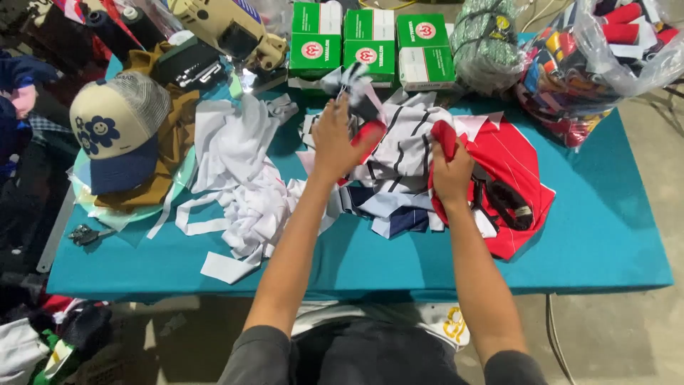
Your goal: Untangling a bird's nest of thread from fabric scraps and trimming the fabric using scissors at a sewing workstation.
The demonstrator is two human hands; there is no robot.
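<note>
We see both hands raised over the teal table point(605, 235), near one another but apart. The left hand point(335, 139) is partly closed, its fingers pinching a blurred piece of dark and white striped fabric point(356, 89) lifted above the pile. The right hand point(450, 171) is closed tight around a fold of red fabric point(520, 160), which spreads out on the table to the right of it. Between and beneath the hands lie white striped cloth pieces point(406, 139). To the left sits a heap of white scraps point(246, 185), and farther left a cap with a flower patch point(117, 132). Green boxes point(370, 46) stand along the far edge.
</note>
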